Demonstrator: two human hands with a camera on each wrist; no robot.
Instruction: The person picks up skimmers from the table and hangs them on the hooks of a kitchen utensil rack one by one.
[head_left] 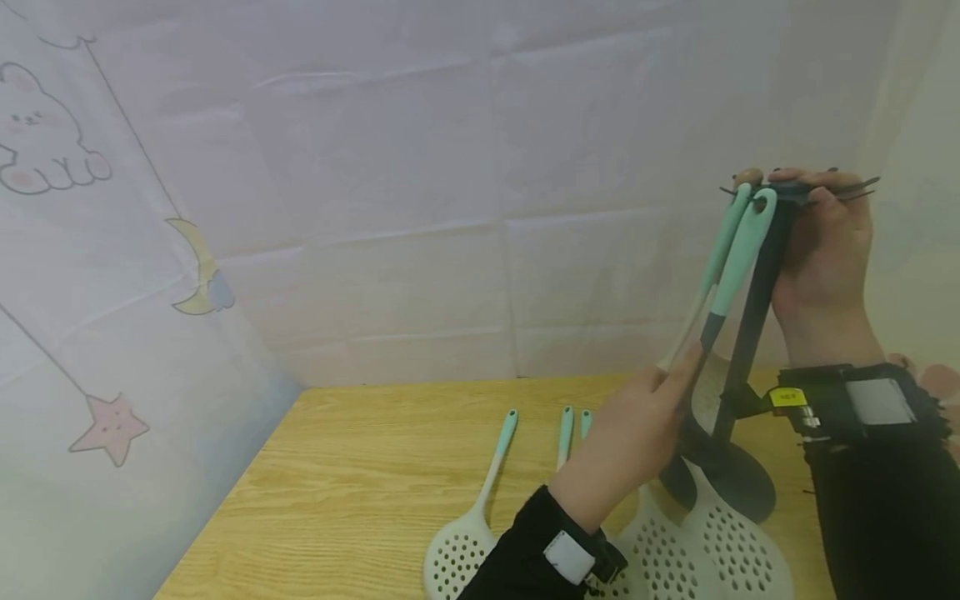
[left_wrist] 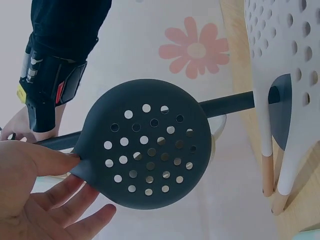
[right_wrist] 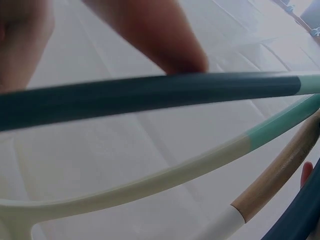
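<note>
A dark utensil stand rises from a round base at the right of the wooden table. My right hand grips the stand's top, where thin hooks stick out. My left hand pinches the neck of a dark slotted skimmer, whose mint handle reaches up to a hook. A second mint-handled utensil hangs beside it. In the left wrist view my fingers hold the skimmer just below its perforated head. The right wrist view shows only blurred handles and a fingertip.
Several white slotted spoons with mint handles lie on the table: one at the left, others by the stand's base. A pale fabric backdrop with cartoon prints closes off the rear and left. The table's left half is bare wood.
</note>
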